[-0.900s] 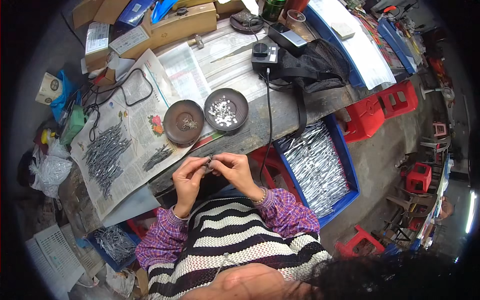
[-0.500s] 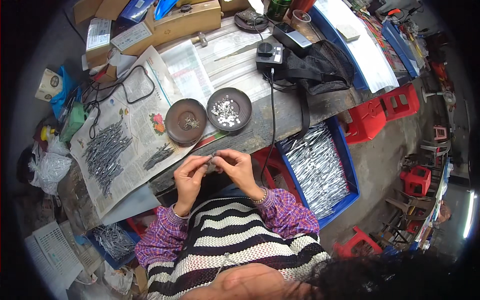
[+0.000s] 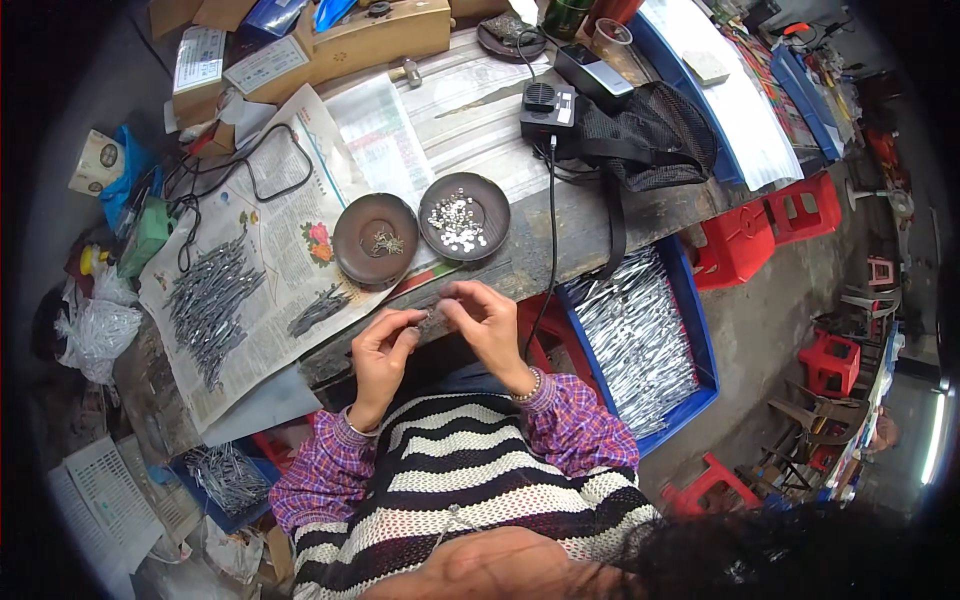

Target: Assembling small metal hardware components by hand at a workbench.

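Hovering by the worn table [image 3: 525,255], red stools [image 3: 738,248] rightward, left hand [image 3: 379,362] and right hand [image 3: 493,335] have unclear grips.

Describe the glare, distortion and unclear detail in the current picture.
Head view: the tube light at far right looks blown out, and the white sheet at upper right is overbright; head view: metal pieces glint; head view: fisheye bending, with blackened corners; head view: detail between the left hand and right hand is too small to identify.

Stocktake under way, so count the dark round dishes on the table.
3: left dish, with small bits; right dish, beside it, with shiny discs; far dish, near the clear cup.
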The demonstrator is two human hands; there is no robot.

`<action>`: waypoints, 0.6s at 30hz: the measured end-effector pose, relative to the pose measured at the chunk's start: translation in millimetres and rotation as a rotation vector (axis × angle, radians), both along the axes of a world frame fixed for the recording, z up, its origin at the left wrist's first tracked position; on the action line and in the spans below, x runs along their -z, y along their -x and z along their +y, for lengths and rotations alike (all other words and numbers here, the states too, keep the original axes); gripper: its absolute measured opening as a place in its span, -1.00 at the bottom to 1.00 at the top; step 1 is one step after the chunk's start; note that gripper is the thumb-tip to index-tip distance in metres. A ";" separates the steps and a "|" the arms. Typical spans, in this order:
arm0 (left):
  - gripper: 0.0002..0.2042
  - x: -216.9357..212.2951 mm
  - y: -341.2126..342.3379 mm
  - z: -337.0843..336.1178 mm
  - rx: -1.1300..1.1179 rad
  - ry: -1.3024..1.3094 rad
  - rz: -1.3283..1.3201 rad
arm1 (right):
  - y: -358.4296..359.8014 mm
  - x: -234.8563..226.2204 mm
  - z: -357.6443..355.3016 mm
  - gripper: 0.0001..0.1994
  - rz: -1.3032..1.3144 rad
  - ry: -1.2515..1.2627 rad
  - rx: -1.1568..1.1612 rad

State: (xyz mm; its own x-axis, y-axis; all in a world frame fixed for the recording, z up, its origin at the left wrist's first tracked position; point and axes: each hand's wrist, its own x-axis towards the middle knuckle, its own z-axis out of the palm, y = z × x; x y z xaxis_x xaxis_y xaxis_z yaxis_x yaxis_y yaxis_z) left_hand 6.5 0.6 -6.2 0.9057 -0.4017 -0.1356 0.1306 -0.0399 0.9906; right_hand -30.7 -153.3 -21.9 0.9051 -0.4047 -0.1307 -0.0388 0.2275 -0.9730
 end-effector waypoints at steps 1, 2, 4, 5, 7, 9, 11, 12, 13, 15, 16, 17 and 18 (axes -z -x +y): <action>-0.81 0.4 -0.2 0.9 0.008 -0.008 -0.021 | -0.3 -2.4 -2.4 -0.80 -0.038 0.128 -0.081; -0.80 0.8 -0.1 2.0 0.015 -0.016 -0.042 | 0.1 -3.1 -3.6 -0.80 -0.077 0.257 -0.161; -0.80 0.8 0.3 0.9 0.017 -0.027 -0.047 | 1.6 1.9 -0.1 -0.80 -0.093 0.309 -0.175; -0.80 0.6 0.4 0.3 0.018 -0.038 -0.053 | 2.4 7.8 -0.2 -0.80 -0.030 0.214 -0.109; -0.80 -1.2 0.6 -0.3 0.027 -0.050 -0.054 | 1.2 6.4 -2.8 -0.82 0.015 0.125 -0.016; -0.80 -1.3 0.9 -0.6 0.038 -0.061 -0.055 | 0.7 1.4 -2.4 -0.83 -0.029 0.197 -0.087; -0.80 0.4 1.6 -0.5 0.019 -0.039 -0.042 | 2.6 3.4 -2.5 -0.84 -0.072 0.269 -0.156; -0.80 0.2 1.6 -1.0 0.021 -0.040 -0.043 | 3.9 8.7 -2.8 -0.83 -0.040 0.224 -0.131; -0.81 -0.3 1.8 -1.7 0.007 -0.018 -0.002 | 5.1 13.5 -3.0 -0.82 -0.008 0.178 -0.107; -0.81 -0.3 2.2 -2.5 -0.007 0.002 0.040 | 5.6 13.3 -2.3 -0.81 0.025 0.131 -0.084; -0.81 0.1 2.1 -2.8 -0.020 0.003 0.029 | 5.3 8.1 -1.4 -0.82 -0.008 0.184 -0.092; -0.81 0.6 2.3 -2.6 -0.033 0.003 0.017 | 4.7 2.3 -0.5 -0.84 -0.040 0.237 -0.099; -0.81 0.8 2.3 -2.7 -0.031 0.002 0.018 | 4.5 -0.8 -0.7 -0.84 -0.073 0.291 -0.105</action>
State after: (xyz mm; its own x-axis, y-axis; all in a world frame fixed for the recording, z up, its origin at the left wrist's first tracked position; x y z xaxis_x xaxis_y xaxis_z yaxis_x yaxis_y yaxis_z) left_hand 4.2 -2.1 -7.0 0.9152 -0.3736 -0.1509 0.1495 -0.0330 0.9882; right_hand -35.3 -154.0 -21.1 0.9465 -0.3198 0.0434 0.0247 -0.0622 -0.9978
